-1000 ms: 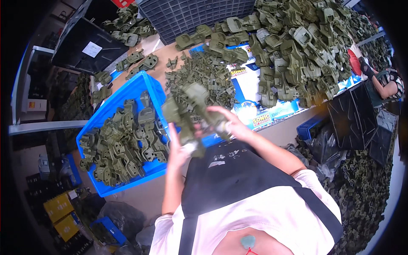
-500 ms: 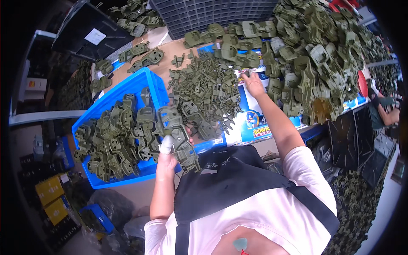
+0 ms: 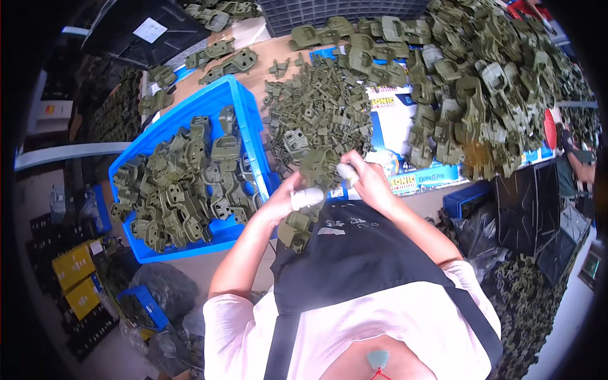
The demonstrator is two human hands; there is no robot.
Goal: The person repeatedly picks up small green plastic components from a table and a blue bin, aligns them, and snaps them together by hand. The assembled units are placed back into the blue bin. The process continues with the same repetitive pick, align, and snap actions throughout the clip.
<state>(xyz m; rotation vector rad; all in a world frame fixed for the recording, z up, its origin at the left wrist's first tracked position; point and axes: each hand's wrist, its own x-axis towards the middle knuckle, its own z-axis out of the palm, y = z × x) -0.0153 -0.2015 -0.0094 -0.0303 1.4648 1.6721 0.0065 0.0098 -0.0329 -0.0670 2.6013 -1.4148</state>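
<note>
An olive-green molded plastic body part [image 3: 295, 232] is in my left hand [image 3: 283, 201], held over the front of my apron. My left thumb has a white wrap and presses along the part's side. At the part's blurred far end [image 3: 318, 166] is my right hand [image 3: 372, 185], its fingers closed and its thumb wrapped in white too. Whatever is between the right fingertips is too small or hidden to make out. Just beyond both hands lies a heap of small olive-green plastic pieces [image 3: 316, 107].
A blue crate [image 3: 244, 120] of larger green bodies stands at my left. To the right rises a big pile of similar green bodies [image 3: 468, 88]. A dark grid-sided crate [image 3: 342, 9] is at the back. Printed cardboard [image 3: 396, 126] covers part of the table.
My right hand has come back from the far edge of the small-piece heap to the body part. My left hand has moved right with that part, bringing it in front of me.
</note>
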